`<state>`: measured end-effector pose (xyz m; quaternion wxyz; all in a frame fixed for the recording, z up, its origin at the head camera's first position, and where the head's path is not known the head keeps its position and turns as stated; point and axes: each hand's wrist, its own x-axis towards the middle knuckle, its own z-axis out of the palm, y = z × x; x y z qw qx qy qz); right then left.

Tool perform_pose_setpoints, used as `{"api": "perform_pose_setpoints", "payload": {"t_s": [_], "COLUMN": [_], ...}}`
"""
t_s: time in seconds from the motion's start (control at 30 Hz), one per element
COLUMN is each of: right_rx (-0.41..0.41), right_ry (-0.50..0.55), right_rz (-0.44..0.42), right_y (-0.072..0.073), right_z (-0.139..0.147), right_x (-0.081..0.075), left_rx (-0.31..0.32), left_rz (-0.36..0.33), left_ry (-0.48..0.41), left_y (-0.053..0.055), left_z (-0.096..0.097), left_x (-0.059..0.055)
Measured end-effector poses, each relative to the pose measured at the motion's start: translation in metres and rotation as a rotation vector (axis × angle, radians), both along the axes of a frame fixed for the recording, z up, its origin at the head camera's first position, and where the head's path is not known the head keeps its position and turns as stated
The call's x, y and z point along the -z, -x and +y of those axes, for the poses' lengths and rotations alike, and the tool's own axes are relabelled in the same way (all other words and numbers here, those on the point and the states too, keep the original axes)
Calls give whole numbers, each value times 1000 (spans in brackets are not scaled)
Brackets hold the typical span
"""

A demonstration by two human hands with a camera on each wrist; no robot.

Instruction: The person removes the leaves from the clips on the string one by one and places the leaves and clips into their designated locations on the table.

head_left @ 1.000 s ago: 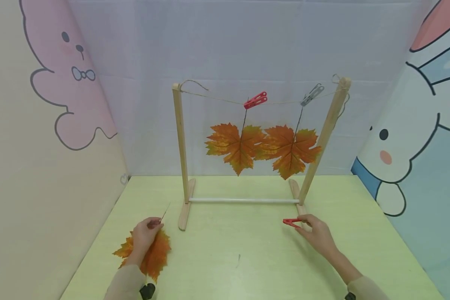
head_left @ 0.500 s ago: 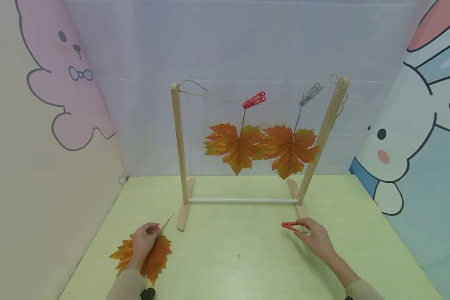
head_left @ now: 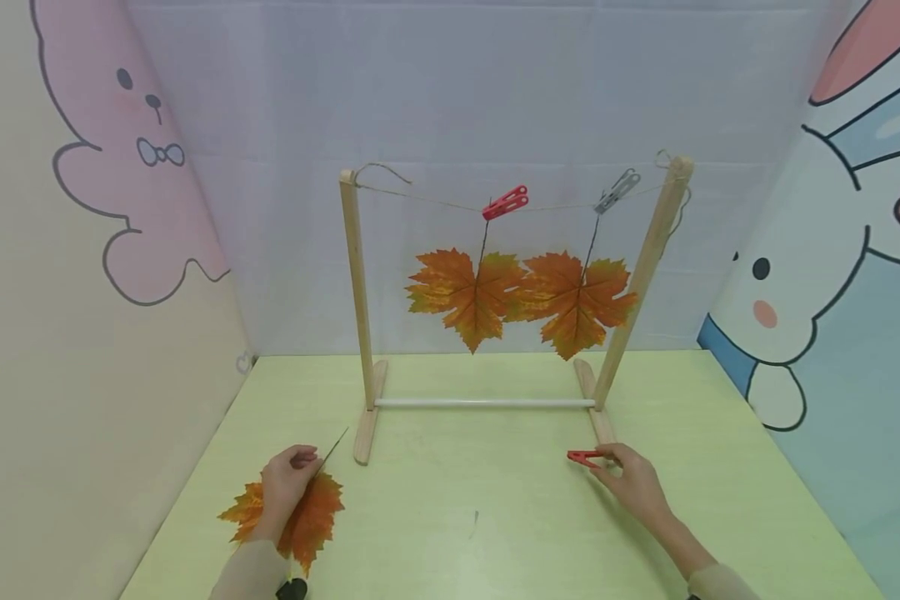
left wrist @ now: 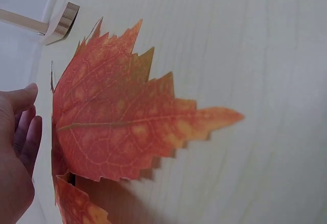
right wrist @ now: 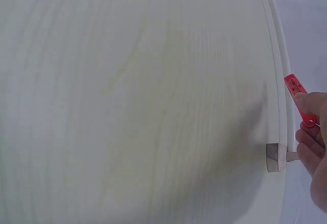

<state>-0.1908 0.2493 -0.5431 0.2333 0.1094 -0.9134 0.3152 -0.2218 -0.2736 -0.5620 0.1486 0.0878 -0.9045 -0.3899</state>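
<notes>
The leaf (head_left: 317, 515) lies on the table (head_left: 450, 475) beneath the left hand (head_left: 285, 486), its fingers (left wrist: 31, 141) loosely bent and empty beside the stem (head_left: 333, 450), while the right hand (head_left: 636, 483) pinches a red clothespin (right wrist: 295, 87) near the rack (head_left: 357, 292).

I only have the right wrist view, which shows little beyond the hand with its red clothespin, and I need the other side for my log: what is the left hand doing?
Observer: The left hand pinches an orange leaf by its stem, over the table.
Operator: My view also shows a wooden foot near the hand. What does it belong to?
Observer: A rack with string running between the tops of its two posts.
Operator: Is anything on that string?
Observer: Yes: a left hanging leaf under another red clothespin, and a right hanging leaf under a grey clothespin.
</notes>
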Motion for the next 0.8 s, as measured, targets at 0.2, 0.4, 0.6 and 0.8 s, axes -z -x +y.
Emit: {"api": "perform_pose_setpoints", "payload": {"t_s": [0.2, 0.4, 0.6, 0.8], "right_rx": [7, 19, 31, 47], "right_ry": [20, 50, 50, 48], "right_rz": [-2, -30, -4, 30], "right_y": [0, -1, 0, 3], "right_z": [-1, -5, -8, -9], "right_x": [6, 9, 12, 17], "left_rx": [10, 30, 61, 91], "left_rz": [-16, -34, -58, -76], "left_ry": [-5, -58, -148, -167], "left_y": [-2, -5, -8, -13], "left_z": [4, 11, 18, 24], "left_x": [-7, -13, -16, -21]}}
